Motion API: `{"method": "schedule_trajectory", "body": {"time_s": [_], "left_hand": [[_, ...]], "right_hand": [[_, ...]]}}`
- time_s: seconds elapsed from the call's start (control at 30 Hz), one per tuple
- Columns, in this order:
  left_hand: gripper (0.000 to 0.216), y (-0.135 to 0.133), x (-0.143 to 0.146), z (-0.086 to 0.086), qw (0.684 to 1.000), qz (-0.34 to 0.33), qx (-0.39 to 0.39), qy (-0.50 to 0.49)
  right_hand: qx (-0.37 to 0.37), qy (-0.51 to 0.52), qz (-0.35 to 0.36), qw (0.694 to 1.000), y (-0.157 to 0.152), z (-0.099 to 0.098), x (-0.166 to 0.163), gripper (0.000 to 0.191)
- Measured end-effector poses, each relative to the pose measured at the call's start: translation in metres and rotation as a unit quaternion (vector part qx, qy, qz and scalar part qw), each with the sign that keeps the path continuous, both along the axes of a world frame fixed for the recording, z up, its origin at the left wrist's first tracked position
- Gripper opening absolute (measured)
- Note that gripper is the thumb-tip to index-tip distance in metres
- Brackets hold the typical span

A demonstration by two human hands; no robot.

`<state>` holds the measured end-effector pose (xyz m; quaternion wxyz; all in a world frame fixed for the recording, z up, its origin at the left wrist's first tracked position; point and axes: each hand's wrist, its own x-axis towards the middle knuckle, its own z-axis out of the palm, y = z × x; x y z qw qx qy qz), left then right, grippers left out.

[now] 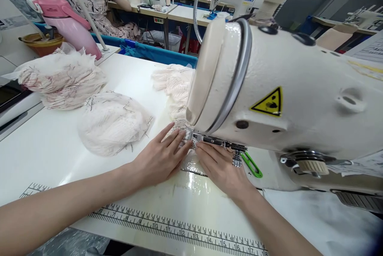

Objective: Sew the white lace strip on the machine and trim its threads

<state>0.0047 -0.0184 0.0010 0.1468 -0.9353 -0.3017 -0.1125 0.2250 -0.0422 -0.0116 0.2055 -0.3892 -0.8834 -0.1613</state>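
At the sewing machine (pixel 221 72), both my hands are down by the presser foot. My left hand (pixel 163 152) lies on a piece of pale lace fabric (pixel 179 125) left of the needle area, its fingers stretched out and a little apart. On the other side, my right hand (pixel 221 166) rests flat with straight fingers pointing at the same spot, partly under the machine head. The fabric runs back from my fingertips into a gathered pale pink heap (pixel 176 84). The needle and the fabric's edge under the foot are mostly hidden by fingers and machine.
Two bundles of sheer fabric, a pinkish one (pixel 62 78) and a whiter one (pixel 115 122), lie on the left. Behind them stand a pink bottle (pixel 64 24) and a brown bowl (pixel 42 43). A green thread snipper (pixel 251 165) is at right. A ruler (pixel 179 228) marks the front edge.
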Motion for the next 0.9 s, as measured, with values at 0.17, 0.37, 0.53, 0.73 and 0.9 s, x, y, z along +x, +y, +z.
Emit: {"method": "schedule_trajectory", "body": {"time_s": [0.17,0.37,0.53,0.73,0.9], "left_hand": [[0.045,0.001,-0.002,0.0,1.0,0.0,-0.023,0.015],[0.044,0.003,-0.003,0.0,0.999,0.003,-0.051,0.004],[0.03,0.007,-0.003,-0.003,0.994,-0.099,0.011,-0.037],[0.024,0.009,-0.004,0.0,0.992,-0.103,0.004,-0.07],[0.022,0.013,-0.007,0.002,0.992,-0.1,-0.034,-0.066]], "right_hand": [[-0.018,-0.003,0.004,1.0,0.003,-0.003,0.003,0.026],[-0.027,0.002,0.001,1.0,0.003,-0.005,0.005,0.027],[-0.013,-0.005,0.001,1.0,0.001,-0.004,0.002,0.035],[0.008,-0.014,0.01,1.0,-0.002,0.0,-0.005,0.033],[0.013,-0.007,0.026,1.0,-0.003,0.001,-0.01,0.025]]}}
